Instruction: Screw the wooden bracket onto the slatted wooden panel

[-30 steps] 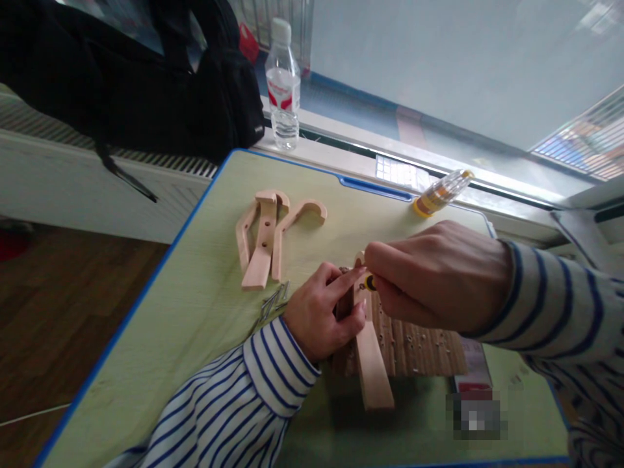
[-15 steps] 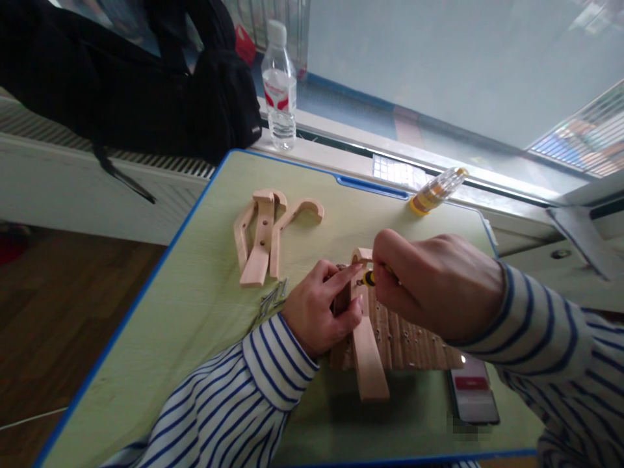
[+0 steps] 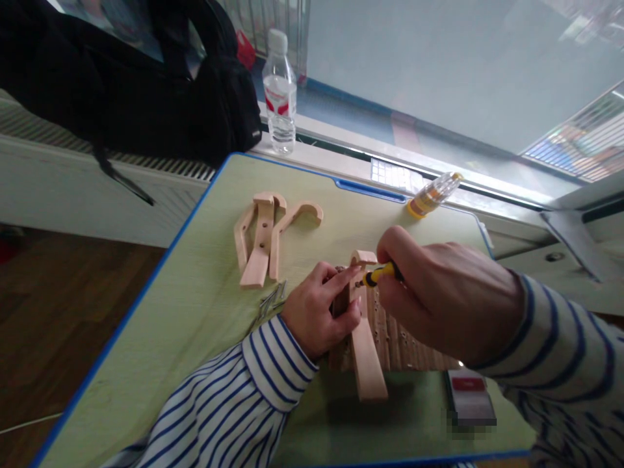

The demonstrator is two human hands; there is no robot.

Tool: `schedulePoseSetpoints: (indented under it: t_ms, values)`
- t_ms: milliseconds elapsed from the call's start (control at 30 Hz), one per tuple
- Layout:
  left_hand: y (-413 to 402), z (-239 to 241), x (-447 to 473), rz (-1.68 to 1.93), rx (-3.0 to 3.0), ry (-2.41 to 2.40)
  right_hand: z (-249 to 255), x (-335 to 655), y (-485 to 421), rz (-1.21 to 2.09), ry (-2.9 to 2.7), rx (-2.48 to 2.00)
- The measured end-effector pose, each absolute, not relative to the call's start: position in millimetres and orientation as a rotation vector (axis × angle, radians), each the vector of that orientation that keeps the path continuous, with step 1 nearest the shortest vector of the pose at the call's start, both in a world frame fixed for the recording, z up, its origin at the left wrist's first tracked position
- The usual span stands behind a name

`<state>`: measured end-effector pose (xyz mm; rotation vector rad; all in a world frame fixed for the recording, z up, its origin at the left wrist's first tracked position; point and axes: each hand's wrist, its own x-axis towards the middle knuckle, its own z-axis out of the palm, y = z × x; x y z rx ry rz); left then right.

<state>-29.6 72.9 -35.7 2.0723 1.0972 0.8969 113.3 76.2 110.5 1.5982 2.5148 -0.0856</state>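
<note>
My right hand (image 3: 439,292) grips a yellow-and-black screwdriver (image 3: 383,274), closed round its handle. The tip points at a hole in the upper part of a pale wooden hook (image 3: 369,357); whether it sits in a screw head is too small to tell. That hook lies across a brown ridged block (image 3: 400,341) dotted with small holes, its flat end jutting past the near edge. My left hand (image 3: 312,309) is closed on the hook from the left, thumb and forefinger on either side of the hole. Several long screws (image 3: 270,302) lie beside my left wrist.
More wooden hooks (image 3: 264,237) rest together on the green table (image 3: 205,312). A yellow-capped bottle (image 3: 433,195) lies tilted at the far edge. A phone (image 3: 470,396) sits under my right forearm. On the sill stand a water bottle (image 3: 280,97) and a black bag (image 3: 214,97).
My right hand has shifted slightly right and rotated, so more of the screwdriver's yellow handle shows. My left hand and the hook stay in place.
</note>
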Motion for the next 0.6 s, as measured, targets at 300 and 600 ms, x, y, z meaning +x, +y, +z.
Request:
schedulePoseSetpoints:
  t_ms: [300,600]
  values:
    - [73,-39,-29,0.901,2.092,1.109,125,129,95,-0.462,2.654,1.089]
    - [73,-38,-29,0.915,2.094,1.114,117,131,104,-0.194,2.760,0.993]
